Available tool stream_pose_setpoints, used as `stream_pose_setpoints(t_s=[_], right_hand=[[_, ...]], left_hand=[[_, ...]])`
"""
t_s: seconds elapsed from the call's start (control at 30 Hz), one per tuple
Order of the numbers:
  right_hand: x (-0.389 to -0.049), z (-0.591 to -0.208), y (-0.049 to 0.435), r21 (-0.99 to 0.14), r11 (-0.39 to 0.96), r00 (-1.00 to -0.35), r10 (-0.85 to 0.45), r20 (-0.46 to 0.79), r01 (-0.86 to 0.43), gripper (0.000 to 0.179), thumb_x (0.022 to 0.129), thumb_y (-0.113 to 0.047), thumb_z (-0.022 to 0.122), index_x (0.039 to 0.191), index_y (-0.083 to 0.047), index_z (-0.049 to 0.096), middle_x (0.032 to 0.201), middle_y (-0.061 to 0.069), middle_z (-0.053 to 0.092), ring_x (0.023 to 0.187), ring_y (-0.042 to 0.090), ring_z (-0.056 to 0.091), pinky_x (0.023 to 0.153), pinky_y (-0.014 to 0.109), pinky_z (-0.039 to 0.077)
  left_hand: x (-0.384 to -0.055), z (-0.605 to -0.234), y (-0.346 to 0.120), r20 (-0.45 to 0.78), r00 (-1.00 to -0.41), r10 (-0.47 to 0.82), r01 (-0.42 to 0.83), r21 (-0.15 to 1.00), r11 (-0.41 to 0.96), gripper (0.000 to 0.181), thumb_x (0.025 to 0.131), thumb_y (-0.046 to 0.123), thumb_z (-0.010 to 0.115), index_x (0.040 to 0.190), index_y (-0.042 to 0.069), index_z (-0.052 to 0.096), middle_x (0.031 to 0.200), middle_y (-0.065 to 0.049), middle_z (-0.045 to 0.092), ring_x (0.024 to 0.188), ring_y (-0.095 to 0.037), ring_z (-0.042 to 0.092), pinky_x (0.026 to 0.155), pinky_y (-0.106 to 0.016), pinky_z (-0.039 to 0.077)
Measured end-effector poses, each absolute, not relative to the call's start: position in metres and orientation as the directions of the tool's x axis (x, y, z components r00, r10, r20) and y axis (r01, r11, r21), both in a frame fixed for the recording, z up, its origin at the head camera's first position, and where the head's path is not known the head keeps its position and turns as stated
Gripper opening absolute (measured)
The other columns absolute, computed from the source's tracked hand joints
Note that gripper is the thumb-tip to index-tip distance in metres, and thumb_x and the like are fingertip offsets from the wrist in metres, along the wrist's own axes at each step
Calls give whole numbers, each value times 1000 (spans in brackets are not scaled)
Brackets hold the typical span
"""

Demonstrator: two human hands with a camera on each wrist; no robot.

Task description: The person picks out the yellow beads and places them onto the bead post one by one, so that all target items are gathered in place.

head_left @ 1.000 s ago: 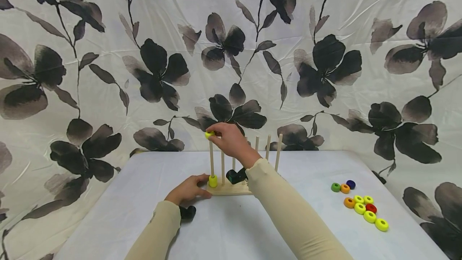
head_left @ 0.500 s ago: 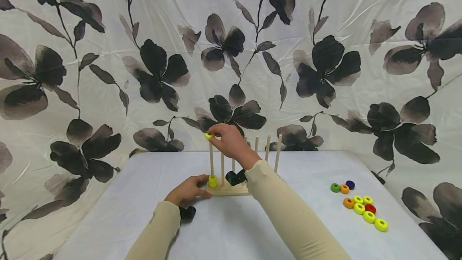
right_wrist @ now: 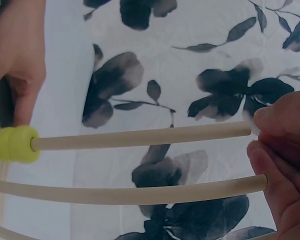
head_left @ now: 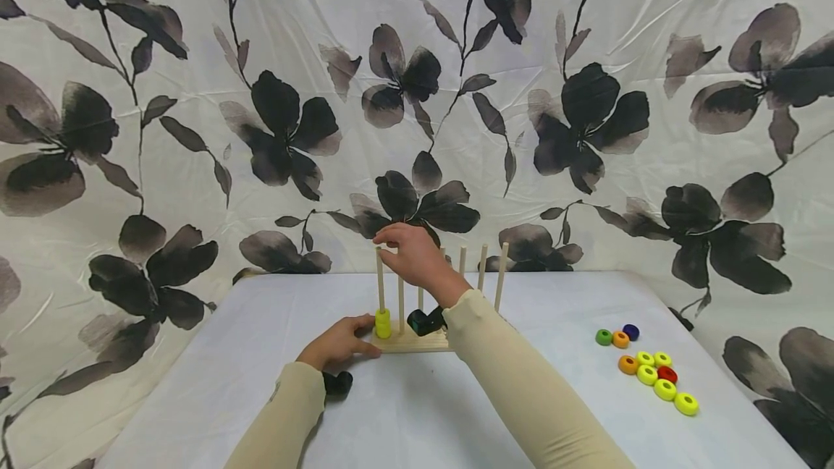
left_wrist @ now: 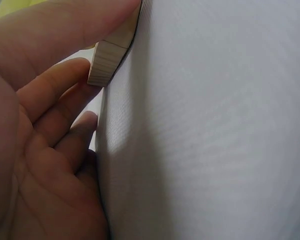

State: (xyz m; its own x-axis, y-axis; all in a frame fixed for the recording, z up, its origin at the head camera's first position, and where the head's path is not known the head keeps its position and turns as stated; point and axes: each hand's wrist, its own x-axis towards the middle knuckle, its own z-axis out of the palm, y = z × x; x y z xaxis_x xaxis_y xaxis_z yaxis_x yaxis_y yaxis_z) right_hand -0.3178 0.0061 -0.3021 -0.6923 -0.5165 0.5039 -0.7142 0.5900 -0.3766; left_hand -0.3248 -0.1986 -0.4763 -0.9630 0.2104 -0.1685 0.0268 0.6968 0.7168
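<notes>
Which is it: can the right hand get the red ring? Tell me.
Probably yes, with a swing rightward: the right hand looks empty and nothing covers the red ring, though yellow rings lie close beside it.

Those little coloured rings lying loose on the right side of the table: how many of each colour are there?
Yellow rings: 5
Orange rings: 2
Green ring: 1
Blue ring: 1
Red ring: 1
Total: 10
</notes>
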Motion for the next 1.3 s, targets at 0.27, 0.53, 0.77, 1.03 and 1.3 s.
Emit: stream_pose_setpoints(t_s=[0.27, 0.53, 0.77, 1.03, 1.3], right_hand=[[-314, -304, 10, -355, 546, -642, -536, 549, -759, 21, 94, -15, 61, 113, -12, 71, 121, 3, 67, 104, 18, 67, 90, 33, 55], [-307, -306, 20, -391, 470, -607, -524, 598, -791, 22, 93, -12, 61, 113, -8, 70, 121, 5, 67, 103, 23, 68, 90, 34, 56], [-304, -307, 30, -390, 467, -603, -521, 604, -794, 24, 93, -12, 61, 115, -10, 69, 124, 2, 66, 103, 20, 68, 91, 34, 56], [-294, -304, 45, -390, 467, -603, -522, 603, -794, 27, 90, -14, 65, 118, -14, 67, 124, 1, 65, 103, 20, 66, 89, 34, 56], [-286, -303, 62, -402, 466, -611, -525, 592, -789, 34, 90, -15, 68, 123, -16, 64, 126, 0, 63, 107, 22, 66, 91, 35, 56]], left_hand=[[-325, -477, -199, -168, -963, 212, 31, 710, 704, 82, 70, 32, 86, 142, 16, 50, 151, -11, 44, 143, -35, 35, 115, -61, 25], [-325, -476, -199, -151, -964, 220, 55, 693, 718, 80, 71, 32, 85, 141, 17, 51, 152, -11, 43, 143, -35, 35, 116, -59, 25], [-326, -479, -199, -163, -964, 210, 34, 706, 707, 81, 69, 33, 86, 141, 18, 52, 151, -11, 44, 143, -36, 35, 115, -61, 24], [-327, -480, -198, -168, -967, 193, 19, 705, 709, 84, 68, 33, 87, 142, 18, 50, 152, -12, 42, 143, -37, 33, 115, -62, 24], [-326, -479, -198, -164, -968, 188, 21, 697, 717, 84, 68, 33, 87, 142, 17, 50, 151, -12, 43, 143, -37, 34, 115, -62, 24]])
